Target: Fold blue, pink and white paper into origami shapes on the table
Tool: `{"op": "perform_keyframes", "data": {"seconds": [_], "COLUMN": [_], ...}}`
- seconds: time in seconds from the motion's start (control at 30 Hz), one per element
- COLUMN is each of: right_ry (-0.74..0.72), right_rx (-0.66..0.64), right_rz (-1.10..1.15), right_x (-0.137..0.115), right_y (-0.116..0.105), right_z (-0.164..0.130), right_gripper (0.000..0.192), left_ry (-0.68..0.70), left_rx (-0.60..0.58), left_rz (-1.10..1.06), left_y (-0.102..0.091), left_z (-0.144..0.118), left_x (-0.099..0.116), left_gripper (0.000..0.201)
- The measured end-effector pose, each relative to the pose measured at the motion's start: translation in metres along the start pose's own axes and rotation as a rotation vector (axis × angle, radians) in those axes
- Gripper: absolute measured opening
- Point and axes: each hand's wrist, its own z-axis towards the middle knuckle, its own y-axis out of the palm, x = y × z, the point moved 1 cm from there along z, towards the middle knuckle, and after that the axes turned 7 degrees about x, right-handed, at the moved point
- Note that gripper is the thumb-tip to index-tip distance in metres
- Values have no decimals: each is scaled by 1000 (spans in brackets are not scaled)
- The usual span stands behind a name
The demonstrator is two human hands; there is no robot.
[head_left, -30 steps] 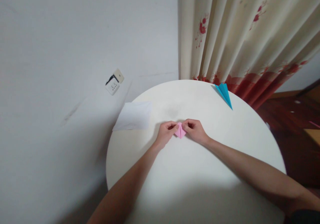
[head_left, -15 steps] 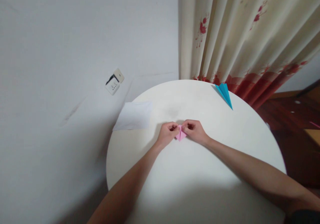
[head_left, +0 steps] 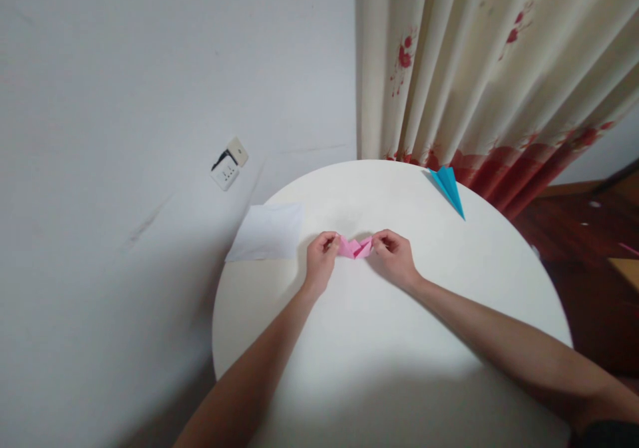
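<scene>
Left hand and right hand each pinch an end of the pink paper, which could tear at a crease if pulled too hard

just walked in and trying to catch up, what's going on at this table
A person is handling a small piece of folded pink paper at a round white table. The left hand pinches one end and the right hand the other, with the paper spanning the gap between them. A folded blue paper lies near the far right edge, and white paper lies to the left.
</scene>
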Motion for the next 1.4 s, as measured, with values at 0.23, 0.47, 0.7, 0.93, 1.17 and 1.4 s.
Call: {"op": "perform_keyframes", "data": {"seconds": [0.23, 0.47, 0.7, 0.93, 1.17, 1.4], "right_ry": [-1, 23, -39, -17, -39, -97], "right_rx": [101, 134, 82, 14, -75, -132], "right_rz": [49, 131, 145, 60, -31, -168], "right_x": [6, 2, 1, 6, -2, -5], "right_y": [-3, -3, 0, 3, 6, 7], "right_z": [4, 3, -1, -3, -6, -10], "right_gripper": [19, 23, 23, 22, 23, 33], "left_ry": [-50, -185, -164, -174, -97, -73], "left_rx": [61, 66, 25, -45, -71, -99], "left_rz": [-105, -329, -342, -244, -71, 16], "left_y": [-4, -1, 2, 5, 6, 8], "left_z": [7, 5, 3, -1, -1, -4], "left_x": [-15, -13, -12, -15, -12, -12], "left_gripper": [26, 25, 31, 37, 30, 38]}}
